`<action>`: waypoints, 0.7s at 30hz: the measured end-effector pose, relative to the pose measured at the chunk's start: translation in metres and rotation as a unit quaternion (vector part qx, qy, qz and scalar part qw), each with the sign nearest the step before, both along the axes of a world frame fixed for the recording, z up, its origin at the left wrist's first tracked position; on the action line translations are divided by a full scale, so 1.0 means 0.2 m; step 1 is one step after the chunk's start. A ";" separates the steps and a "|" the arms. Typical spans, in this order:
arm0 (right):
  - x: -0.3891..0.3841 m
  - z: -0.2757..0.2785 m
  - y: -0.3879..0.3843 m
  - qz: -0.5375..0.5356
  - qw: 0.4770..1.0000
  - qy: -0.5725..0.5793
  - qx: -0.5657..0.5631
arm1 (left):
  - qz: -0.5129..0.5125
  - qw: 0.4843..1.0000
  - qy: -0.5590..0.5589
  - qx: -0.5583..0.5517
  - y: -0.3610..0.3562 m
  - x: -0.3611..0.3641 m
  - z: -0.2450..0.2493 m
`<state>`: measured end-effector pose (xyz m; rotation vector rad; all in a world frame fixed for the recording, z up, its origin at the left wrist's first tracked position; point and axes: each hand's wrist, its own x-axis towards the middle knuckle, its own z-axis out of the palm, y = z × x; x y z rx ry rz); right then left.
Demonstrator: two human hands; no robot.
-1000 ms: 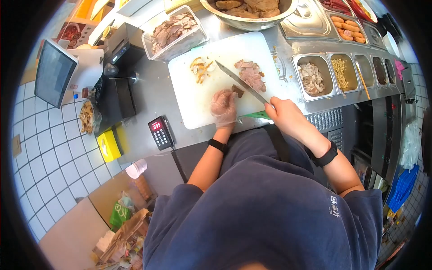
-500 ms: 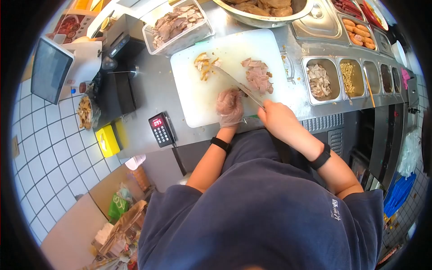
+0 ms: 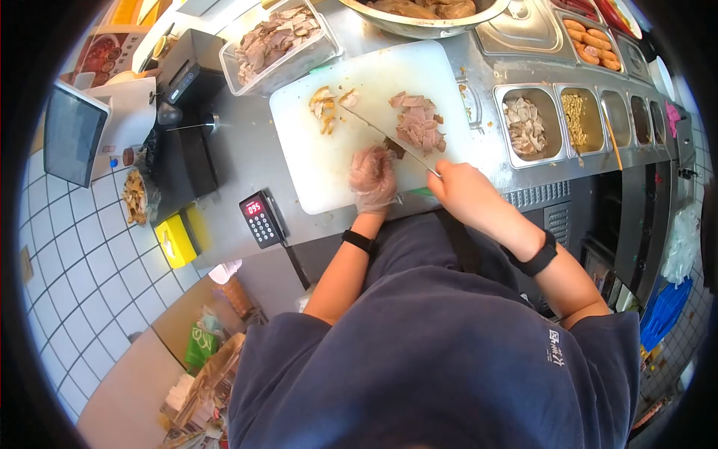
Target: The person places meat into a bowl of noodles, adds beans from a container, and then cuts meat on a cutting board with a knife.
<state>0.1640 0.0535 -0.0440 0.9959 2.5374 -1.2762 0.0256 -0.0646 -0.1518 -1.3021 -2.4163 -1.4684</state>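
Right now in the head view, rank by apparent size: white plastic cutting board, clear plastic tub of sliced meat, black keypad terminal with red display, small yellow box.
1. white plastic cutting board
2. clear plastic tub of sliced meat
3. black keypad terminal and small yellow box: alike, unranked

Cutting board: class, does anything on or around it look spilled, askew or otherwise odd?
A few food scraps lie off the cutting board on the steel counter. Only the left hand is gloved; the right hand, holding the knife, is bare.
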 end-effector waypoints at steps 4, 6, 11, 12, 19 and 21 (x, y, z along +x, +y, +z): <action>-0.14 -0.12 -0.05 -0.018 1.000 0.015 0.004 | 0.002 1.000 -0.003 -0.019 -0.01 0.00 -0.01; -0.15 -0.16 -0.01 -0.019 0.999 0.041 0.014 | -0.006 1.000 -0.003 -0.018 -0.01 0.00 0.00; -0.05 -0.04 0.06 -0.020 0.999 0.039 -0.003 | 0.002 1.000 0.021 -0.015 0.00 0.00 -0.02; -0.02 0.00 0.06 -0.017 0.999 0.032 -0.015 | 0.006 1.000 0.020 -0.016 -0.01 0.01 -0.01; 0.01 0.06 -0.02 0.000 1.000 -0.010 0.003 | -0.005 0.999 0.030 0.022 0.00 0.00 -0.04; 0.00 0.09 -0.05 0.008 1.000 -0.018 0.014 | -0.001 0.999 0.041 0.007 0.00 0.00 -0.02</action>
